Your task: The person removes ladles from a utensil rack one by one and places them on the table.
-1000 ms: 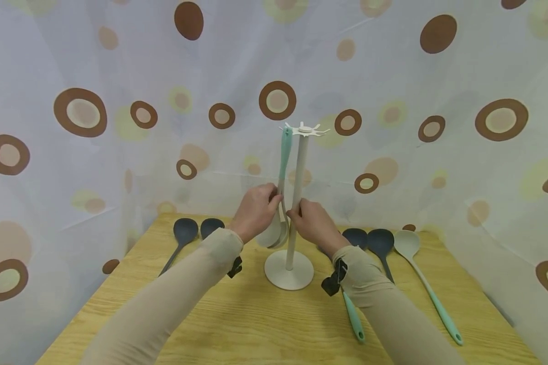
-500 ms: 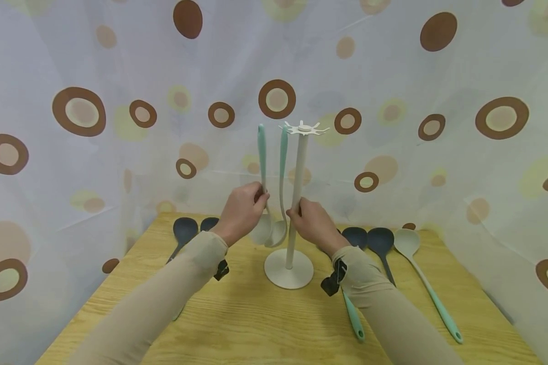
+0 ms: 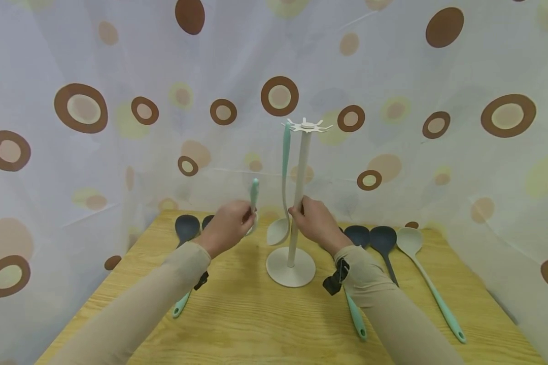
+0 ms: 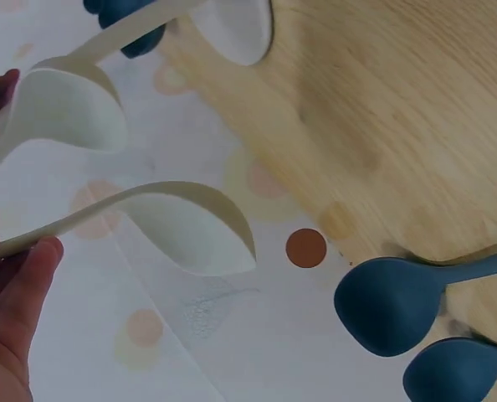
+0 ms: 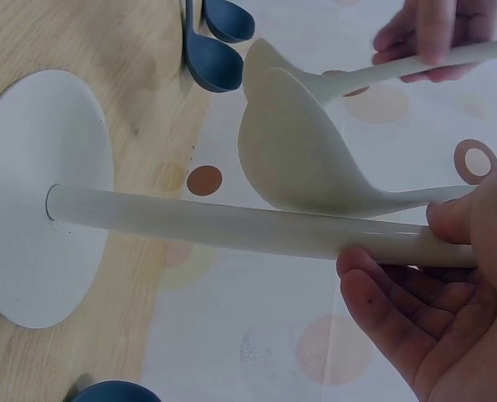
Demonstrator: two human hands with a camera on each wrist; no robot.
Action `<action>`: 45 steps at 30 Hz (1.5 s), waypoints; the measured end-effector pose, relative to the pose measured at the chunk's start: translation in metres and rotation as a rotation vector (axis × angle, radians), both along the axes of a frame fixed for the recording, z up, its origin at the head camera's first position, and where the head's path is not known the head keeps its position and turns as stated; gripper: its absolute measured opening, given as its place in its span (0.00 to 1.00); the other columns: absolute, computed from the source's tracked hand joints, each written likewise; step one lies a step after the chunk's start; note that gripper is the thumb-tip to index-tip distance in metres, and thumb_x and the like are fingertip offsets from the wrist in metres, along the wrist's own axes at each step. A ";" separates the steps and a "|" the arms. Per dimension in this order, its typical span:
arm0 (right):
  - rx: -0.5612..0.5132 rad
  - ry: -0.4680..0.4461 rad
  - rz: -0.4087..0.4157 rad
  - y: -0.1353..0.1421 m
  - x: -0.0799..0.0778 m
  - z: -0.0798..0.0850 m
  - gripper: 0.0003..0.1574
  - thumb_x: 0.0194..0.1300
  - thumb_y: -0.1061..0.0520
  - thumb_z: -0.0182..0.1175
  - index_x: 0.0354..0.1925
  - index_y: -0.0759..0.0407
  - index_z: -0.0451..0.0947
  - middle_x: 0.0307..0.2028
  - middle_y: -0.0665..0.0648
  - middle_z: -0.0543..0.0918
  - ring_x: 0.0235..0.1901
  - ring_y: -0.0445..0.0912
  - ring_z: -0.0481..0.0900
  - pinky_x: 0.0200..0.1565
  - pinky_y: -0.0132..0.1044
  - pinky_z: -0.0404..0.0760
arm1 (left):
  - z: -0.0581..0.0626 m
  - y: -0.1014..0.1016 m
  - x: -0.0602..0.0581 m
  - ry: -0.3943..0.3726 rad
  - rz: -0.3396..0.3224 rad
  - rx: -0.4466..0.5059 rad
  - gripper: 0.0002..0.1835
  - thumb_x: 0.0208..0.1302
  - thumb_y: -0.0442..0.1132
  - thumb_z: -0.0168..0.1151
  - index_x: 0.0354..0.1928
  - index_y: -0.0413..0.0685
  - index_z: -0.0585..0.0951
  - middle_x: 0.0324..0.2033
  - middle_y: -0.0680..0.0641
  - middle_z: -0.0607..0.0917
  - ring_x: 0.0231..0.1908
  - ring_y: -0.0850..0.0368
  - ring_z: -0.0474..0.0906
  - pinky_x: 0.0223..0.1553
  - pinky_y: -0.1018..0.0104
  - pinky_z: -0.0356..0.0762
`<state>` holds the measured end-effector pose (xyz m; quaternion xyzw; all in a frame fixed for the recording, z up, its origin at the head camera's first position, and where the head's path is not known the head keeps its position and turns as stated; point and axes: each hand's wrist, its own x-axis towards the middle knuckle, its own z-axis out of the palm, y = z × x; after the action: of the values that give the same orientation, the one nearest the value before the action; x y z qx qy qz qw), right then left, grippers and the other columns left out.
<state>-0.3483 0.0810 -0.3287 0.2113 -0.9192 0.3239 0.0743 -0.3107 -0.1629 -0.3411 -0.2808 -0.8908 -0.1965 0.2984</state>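
Note:
My left hand [image 3: 227, 226] pinches a white cooking spoon with a mint handle [image 3: 254, 192], clear of the stand on its left. In the left wrist view that spoon's shallow white bowl [image 4: 194, 226] shows in full. My right hand [image 3: 316, 222] grips the pole of the white utensil stand [image 3: 303, 157] partway up. A white ladle [image 3: 278, 231] hangs by its mint handle from the left side of the stand's hooked top. Its deep bowl [image 5: 299, 151] lies close by the pole in the right wrist view; whether they touch I cannot tell.
Two dark-headed utensils [image 3: 186, 228] lie at the back left of the wooden table [image 3: 255, 324]. More dark ones [image 3: 383, 241] and a white spoon [image 3: 410, 242] lie at the right. Mint handles stick out beside both forearms. A patterned curtain [image 3: 237, 50] hangs behind.
My left hand has moved left with the cooking spoon, away from the stand, and its handle has dropped lower. The right hand keeps its grip on the pole; the ladle still hangs.

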 end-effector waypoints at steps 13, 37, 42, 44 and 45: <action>-0.017 -0.015 0.009 -0.001 0.001 0.001 0.18 0.78 0.45 0.51 0.42 0.59 0.72 0.28 0.59 0.76 0.24 0.49 0.71 0.25 0.37 0.71 | -0.054 -0.017 -0.005 0.025 -0.035 -0.344 0.06 0.67 0.36 0.67 0.35 0.47 0.77 0.27 0.52 0.78 0.22 0.63 0.66 0.26 0.72 0.67; -0.016 -0.011 0.005 0.000 0.002 0.002 0.17 0.77 0.46 0.53 0.42 0.60 0.73 0.30 0.59 0.78 0.27 0.49 0.76 0.27 0.38 0.74 | -0.090 -0.027 -0.012 0.134 0.036 -0.861 0.07 0.63 0.36 0.71 0.38 0.48 0.80 0.32 0.51 0.83 0.25 0.61 0.79 0.21 0.71 0.74; -0.023 -0.006 0.006 -0.001 0.002 0.001 0.17 0.77 0.47 0.53 0.42 0.60 0.73 0.30 0.59 0.78 0.27 0.49 0.75 0.27 0.38 0.73 | -0.094 -0.031 -0.014 0.109 0.029 -0.868 0.08 0.62 0.33 0.71 0.38 0.48 0.80 0.33 0.50 0.82 0.23 0.61 0.77 0.23 0.70 0.75; -0.028 -0.003 0.005 0.000 0.002 -0.001 0.17 0.77 0.47 0.53 0.42 0.60 0.73 0.30 0.59 0.78 0.27 0.50 0.75 0.27 0.38 0.73 | -0.095 -0.032 -0.014 0.105 0.029 -0.872 0.08 0.62 0.32 0.71 0.39 0.48 0.81 0.33 0.50 0.82 0.22 0.60 0.76 0.23 0.69 0.76; -0.029 -0.003 0.004 -0.001 0.001 -0.001 0.17 0.77 0.47 0.53 0.42 0.60 0.73 0.30 0.59 0.77 0.27 0.50 0.75 0.27 0.38 0.73 | -0.096 -0.033 -0.014 0.107 0.031 -0.878 0.07 0.62 0.32 0.70 0.39 0.48 0.81 0.34 0.50 0.82 0.22 0.60 0.76 0.23 0.69 0.76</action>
<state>-0.3471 0.0804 -0.3301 0.2117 -0.9140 0.3378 0.0753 -0.3247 -0.1957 -0.4372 -0.3775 -0.8771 0.2199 0.1993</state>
